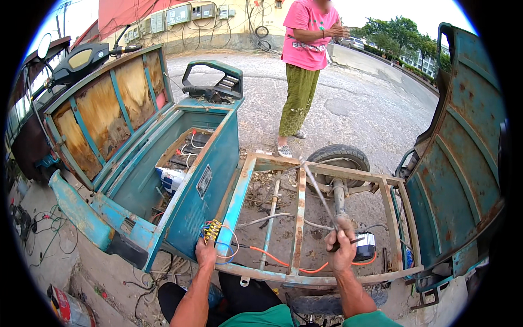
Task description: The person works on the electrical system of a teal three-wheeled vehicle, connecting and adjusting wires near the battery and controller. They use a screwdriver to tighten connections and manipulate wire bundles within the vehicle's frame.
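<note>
My left hand (206,249) grips a yellow terminal strip (212,231) with blue, red and pale wires looped around it, beside the teal battery box (193,218) and the metal frame (299,229). Above the frame's right part, my right hand (343,249) is closed on a long, thin metal tool (318,193) that points up and forward, with a dark piece at my fingers. Just beyond that hand is a silver-and-black motor (365,249) on the axle. An orange cable (272,258) runs under the frame. Batteries (185,150) with white leads sit in the open box.
A person in a pink shirt (305,49) stands beyond the frame near a tyre (351,155). A rusty teal body panel (457,169) rises at right; an open lid (106,114) and scooter (76,65) are at left. A red container (71,305) and loose cables (54,234) lie on the ground.
</note>
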Action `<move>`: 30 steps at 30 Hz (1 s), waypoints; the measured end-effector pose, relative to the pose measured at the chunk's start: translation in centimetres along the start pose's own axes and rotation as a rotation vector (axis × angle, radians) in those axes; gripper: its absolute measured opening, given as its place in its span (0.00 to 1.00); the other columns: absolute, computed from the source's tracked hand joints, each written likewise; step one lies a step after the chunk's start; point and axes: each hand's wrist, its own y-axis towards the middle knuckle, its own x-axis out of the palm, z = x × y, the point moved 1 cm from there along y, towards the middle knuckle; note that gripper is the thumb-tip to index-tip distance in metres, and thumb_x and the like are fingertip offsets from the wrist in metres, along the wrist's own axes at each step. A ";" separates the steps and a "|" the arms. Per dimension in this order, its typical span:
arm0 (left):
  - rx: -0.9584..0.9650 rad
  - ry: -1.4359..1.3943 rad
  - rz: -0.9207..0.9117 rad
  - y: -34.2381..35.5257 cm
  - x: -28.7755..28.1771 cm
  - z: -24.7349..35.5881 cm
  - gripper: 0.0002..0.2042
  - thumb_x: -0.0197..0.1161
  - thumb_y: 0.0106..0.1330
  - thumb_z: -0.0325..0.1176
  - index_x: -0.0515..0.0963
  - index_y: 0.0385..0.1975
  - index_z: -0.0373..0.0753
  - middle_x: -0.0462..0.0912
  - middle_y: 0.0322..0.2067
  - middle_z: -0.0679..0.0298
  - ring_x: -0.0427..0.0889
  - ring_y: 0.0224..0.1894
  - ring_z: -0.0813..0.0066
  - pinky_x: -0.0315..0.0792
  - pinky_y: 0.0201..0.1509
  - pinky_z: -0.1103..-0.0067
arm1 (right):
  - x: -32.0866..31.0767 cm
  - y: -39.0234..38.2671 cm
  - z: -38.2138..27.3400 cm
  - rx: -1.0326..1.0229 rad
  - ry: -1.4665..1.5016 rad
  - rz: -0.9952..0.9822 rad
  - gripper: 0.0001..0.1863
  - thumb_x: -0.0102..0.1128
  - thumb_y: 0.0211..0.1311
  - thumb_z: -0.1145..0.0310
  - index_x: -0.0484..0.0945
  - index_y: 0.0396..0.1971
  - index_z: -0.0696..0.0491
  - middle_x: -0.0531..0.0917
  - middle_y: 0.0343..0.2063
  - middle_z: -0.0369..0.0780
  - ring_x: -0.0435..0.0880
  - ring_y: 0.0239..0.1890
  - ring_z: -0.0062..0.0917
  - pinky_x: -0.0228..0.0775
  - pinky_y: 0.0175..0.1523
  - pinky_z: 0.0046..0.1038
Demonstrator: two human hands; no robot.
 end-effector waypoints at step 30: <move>-0.103 -0.023 -0.052 -0.3 -0.7 0.7 0.18 0.58 0.69 0.40 0.78 0.50 0.33 0.84 0.43 0.43 0.83 0.49 0.43 0.73 0.52 0.61 | 2.8 -3.5 1.4 0.442 -0.182 -0.294 0.29 0.52 0.63 0.71 0.65 0.66 0.61 0.64 0.15 0.29 0.60 0.15 0.13 0.54 0.23 0.20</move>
